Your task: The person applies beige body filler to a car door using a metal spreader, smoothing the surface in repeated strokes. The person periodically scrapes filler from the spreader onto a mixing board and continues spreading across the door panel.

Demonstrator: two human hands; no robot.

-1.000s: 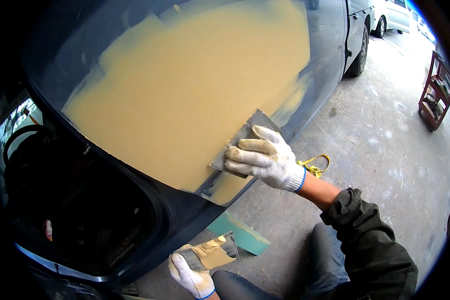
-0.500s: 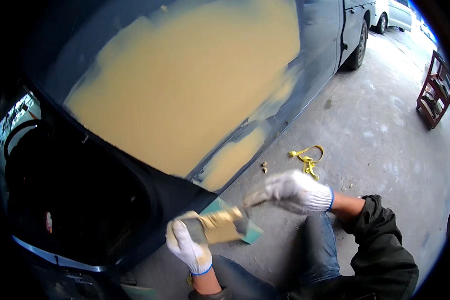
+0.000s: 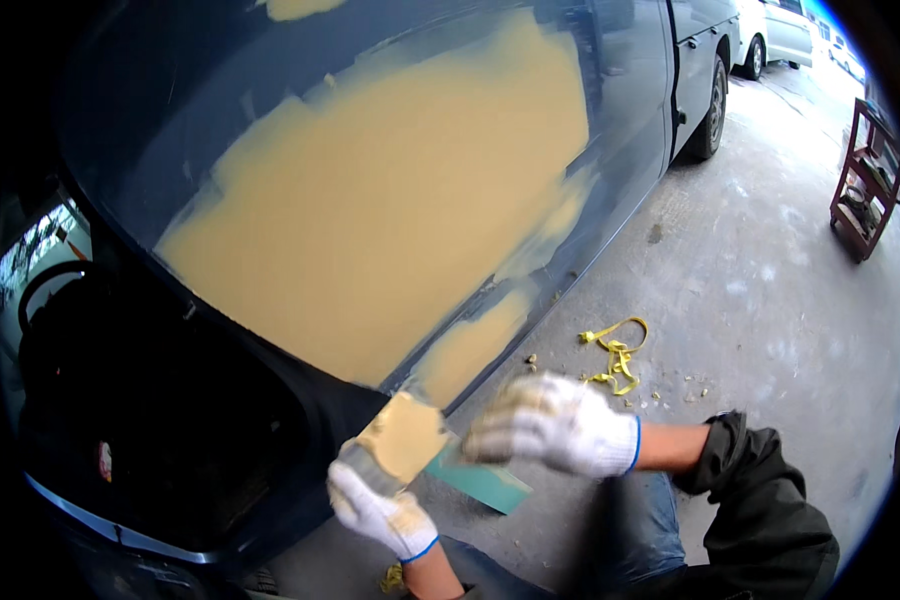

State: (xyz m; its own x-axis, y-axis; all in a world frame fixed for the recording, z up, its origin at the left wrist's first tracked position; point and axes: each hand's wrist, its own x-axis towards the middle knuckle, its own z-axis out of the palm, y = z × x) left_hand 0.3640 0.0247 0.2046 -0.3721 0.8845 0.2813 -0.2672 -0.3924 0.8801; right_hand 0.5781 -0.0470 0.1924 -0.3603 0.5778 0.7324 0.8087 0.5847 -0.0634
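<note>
In a white knit glove, my left hand grips a flat grey putty board, held tilted by its lower end. A thick layer of beige filler covers the upper part of the board. My right hand, also gloved, is off to the right of the board and blurred by motion. Its fingers are curled together; whatever they hold is lost in the blur. Just beyond both hands, the dark blue vehicle door carries a broad smooth patch of beige filler and a smaller one along its lower edge.
A green sheet lies on the concrete floor beneath my hands. Farther right are a tangled yellow strap and small crumbs. A dark red shelf cart stands at the far right. The vehicle's dark open cabin is on the left.
The putty board has swung to a steeper angle, its filler-covered end now pointing up toward the door. My right hand has moved slightly left and down. The view has shifted a little.
</note>
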